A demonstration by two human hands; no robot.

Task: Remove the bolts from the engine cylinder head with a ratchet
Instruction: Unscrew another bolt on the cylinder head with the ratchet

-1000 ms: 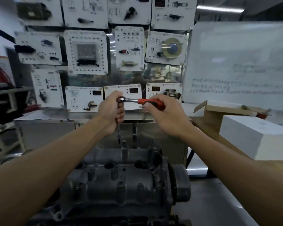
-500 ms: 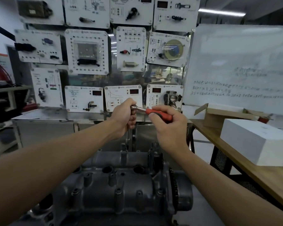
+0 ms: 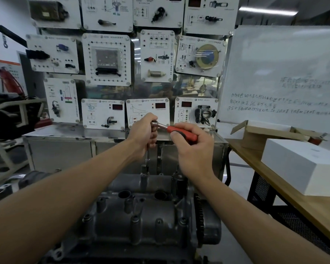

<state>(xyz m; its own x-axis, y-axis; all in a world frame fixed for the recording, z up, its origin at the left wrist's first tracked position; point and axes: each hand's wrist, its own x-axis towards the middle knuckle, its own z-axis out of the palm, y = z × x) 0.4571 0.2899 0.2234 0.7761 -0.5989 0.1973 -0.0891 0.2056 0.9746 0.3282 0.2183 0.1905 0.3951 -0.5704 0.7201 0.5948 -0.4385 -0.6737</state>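
Note:
The grey engine cylinder head (image 3: 141, 212) lies in front of me, low in the view, with several bolt bosses on top. A ratchet with a red handle (image 3: 181, 132) is held above its far edge. My left hand (image 3: 144, 135) is closed around the ratchet's head and the top of a thin extension bar (image 3: 148, 157). The bar runs straight down to a socket (image 3: 145, 168) sitting on a bolt at the far side of the cylinder head. My right hand (image 3: 192, 147) grips the red handle.
A steel cabinet (image 3: 65, 149) with white display panels (image 3: 107, 59) stands behind the engine. A wooden table (image 3: 303, 199) at right carries a white box (image 3: 303, 164) and an open cardboard box (image 3: 265, 132). A whiteboard (image 3: 286, 73) leans behind it.
Both hands and the ratchet have come down toward the cylinder head, and the socket now sits on a far bolt. The handle's outer end has swung toward me.

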